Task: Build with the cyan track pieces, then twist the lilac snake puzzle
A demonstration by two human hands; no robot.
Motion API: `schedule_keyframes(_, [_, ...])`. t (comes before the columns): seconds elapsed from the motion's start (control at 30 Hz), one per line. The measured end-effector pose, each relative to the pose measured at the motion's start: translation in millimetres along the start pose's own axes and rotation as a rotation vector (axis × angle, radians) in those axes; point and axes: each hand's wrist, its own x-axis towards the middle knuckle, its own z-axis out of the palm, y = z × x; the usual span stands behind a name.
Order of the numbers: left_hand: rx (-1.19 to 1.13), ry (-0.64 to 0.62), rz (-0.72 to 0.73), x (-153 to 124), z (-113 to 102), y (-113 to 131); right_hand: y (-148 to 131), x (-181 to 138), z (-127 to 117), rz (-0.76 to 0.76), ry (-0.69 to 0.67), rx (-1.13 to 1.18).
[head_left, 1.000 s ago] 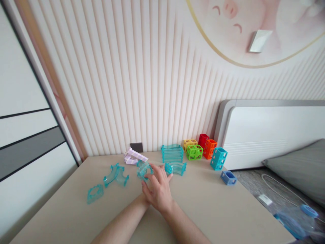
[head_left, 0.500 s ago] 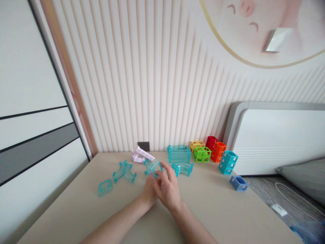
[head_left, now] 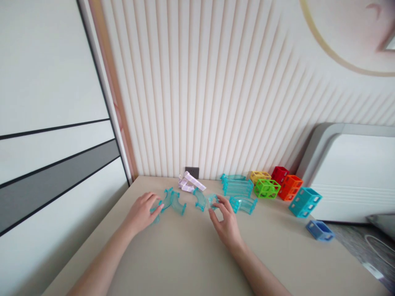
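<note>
My left hand is at the left of the table, fingers curved and thumb apart. It hovers over a clear teal square piece, which it partly covers; no grip on it shows. Just beyond it lies a pair of teal curved track pieces. My right hand has its thumb and fingertips around a clear teal block with a round hole, low over the table. Between the hands, farther back, is a single teal curved track. Another curved track lies right of my right hand.
Lilac ramp pieces lie near a black wall socket. Teal straight tracks stand along the wall. Yellow, green, red, orange, teal and blue open-frame blocks line the right.
My hands were together on the clear block and have now parted. The left went left to the square piece, while the right stays at the block. The view has swung left.
</note>
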Motion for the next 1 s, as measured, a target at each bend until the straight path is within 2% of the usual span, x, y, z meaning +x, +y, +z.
schedule_keyframes(0.27, [0.015, -0.165, -0.081, -4, -25, -2, 3, 1, 3, 0.057, -0.039, 0.035])
schedule_keyframes(0.6, [0.019, -0.292, -0.065, -5, -17, -3, -1, 0, 3, 0.053, -0.066, 0.052])
schedule_keyframes(0.83, [-0.013, -0.309, -0.079, -6, -14, -4, -1, -1, 3, 0.061, -0.079, 0.061])
schedule_keyframes(1.0, [-0.005, -0.366, -0.096, -8, -10, -6, -1, -2, 3, 0.078, -0.111, 0.067])
